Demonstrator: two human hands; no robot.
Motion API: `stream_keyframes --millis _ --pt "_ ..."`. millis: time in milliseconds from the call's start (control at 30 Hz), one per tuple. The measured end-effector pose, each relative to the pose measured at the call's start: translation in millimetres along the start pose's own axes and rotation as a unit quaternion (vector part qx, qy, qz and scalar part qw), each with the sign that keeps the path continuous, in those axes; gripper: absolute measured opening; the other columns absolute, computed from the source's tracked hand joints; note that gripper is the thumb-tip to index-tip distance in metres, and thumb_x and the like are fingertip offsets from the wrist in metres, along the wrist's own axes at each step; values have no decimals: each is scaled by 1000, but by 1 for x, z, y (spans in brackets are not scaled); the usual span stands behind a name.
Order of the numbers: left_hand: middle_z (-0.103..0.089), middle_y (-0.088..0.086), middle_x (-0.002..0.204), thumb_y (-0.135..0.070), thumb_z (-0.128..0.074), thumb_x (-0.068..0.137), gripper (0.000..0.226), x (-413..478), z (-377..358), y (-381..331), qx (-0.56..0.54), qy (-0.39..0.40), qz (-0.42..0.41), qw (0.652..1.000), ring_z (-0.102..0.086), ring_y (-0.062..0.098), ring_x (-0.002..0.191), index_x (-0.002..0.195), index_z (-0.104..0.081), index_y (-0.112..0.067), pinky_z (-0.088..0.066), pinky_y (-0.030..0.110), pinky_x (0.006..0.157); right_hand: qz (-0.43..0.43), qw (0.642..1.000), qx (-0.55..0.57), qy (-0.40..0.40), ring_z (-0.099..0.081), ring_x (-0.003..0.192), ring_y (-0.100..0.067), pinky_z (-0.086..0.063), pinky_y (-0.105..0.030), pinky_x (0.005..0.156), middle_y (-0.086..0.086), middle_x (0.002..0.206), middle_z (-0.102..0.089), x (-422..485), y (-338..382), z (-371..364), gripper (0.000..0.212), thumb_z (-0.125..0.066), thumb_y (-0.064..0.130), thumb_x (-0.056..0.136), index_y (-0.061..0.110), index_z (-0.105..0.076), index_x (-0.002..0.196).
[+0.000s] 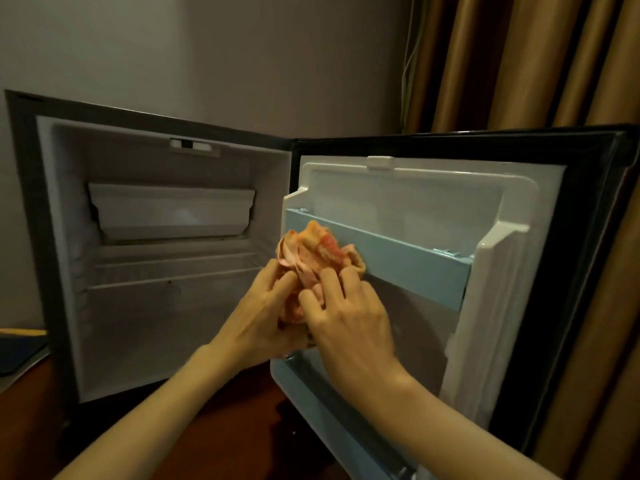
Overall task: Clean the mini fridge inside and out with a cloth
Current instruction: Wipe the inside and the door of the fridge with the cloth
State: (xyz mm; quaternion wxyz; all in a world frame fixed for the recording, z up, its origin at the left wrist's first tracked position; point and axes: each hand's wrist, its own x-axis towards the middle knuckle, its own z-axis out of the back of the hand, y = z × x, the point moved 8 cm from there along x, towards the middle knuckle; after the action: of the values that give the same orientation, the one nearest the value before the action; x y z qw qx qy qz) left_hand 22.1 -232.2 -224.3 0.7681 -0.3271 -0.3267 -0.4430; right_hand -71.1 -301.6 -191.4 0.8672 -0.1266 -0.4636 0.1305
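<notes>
The mini fridge (55, 237) stands with its door (512, 306) swung wide to the right. A crumpled orange and pink cloth (318, 254) is bunched against the left end of the door's upper light-blue shelf rail (408, 261). My left hand (263, 317) grips the cloth from the left and below. My right hand (349, 317) holds it from the right, fingers curled into the fabric. Inside the white cabinet I see a small freezer box (169, 209) and a wire shelf (173, 268).
A lower blue door rail (311, 386) juts toward me under my wrists. Brown curtains (519, 60) hang right behind the door. The fridge rests on a reddish wooden surface (221, 427). A dark blue and yellow object (20, 348) lies at far left.
</notes>
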Motion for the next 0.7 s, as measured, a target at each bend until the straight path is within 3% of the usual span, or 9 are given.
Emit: stream_keyframes --millis 67,133,300,500,700 --pt "-33 5 146 -44 -73 69 80 -8 -19 5 -4 5 12 1000 -41 23 131 138 -40 -21 -47 41 101 -16 1000 -13 21 -53 78 -26 -43 -34 59 -8 84 -56 -8 0 -14 15 -62 15 64 14 -63 79" --pt "-32 4 145 -39 -76 69 82 -11 -37 7 8 7 17 1000 -43 25 128 138 -35 -26 -51 43 95 -44 998 -18 49 -55 82 -26 -46 -33 61 -7 88 -59 -15 -7 -25 29 -79 15 53 14 -66 79" --pt "-35 2 138 -29 -79 66 69 -11 -61 2 57 9 -19 998 -50 26 115 124 -44 -22 -57 42 78 -81 990 6 117 -60 96 -29 -56 -35 68 -10 103 -65 -38 -20 -46 57 -93 20 28 14 -71 80" --pt "-36 3 138 -39 -64 69 55 -28 -72 3 71 21 -37 997 -53 27 112 118 -48 -21 -57 32 75 -79 987 10 141 -60 95 -30 -56 -41 73 -10 102 -66 -52 -14 -62 56 -93 24 25 15 -72 76" --pt "-39 4 134 -20 -83 55 70 -28 -74 4 87 46 -42 994 -53 24 108 116 -48 -21 -57 25 66 -63 989 18 134 -53 92 -27 -55 -39 71 -8 98 -63 -53 -11 -65 43 -90 24 37 18 -70 75"
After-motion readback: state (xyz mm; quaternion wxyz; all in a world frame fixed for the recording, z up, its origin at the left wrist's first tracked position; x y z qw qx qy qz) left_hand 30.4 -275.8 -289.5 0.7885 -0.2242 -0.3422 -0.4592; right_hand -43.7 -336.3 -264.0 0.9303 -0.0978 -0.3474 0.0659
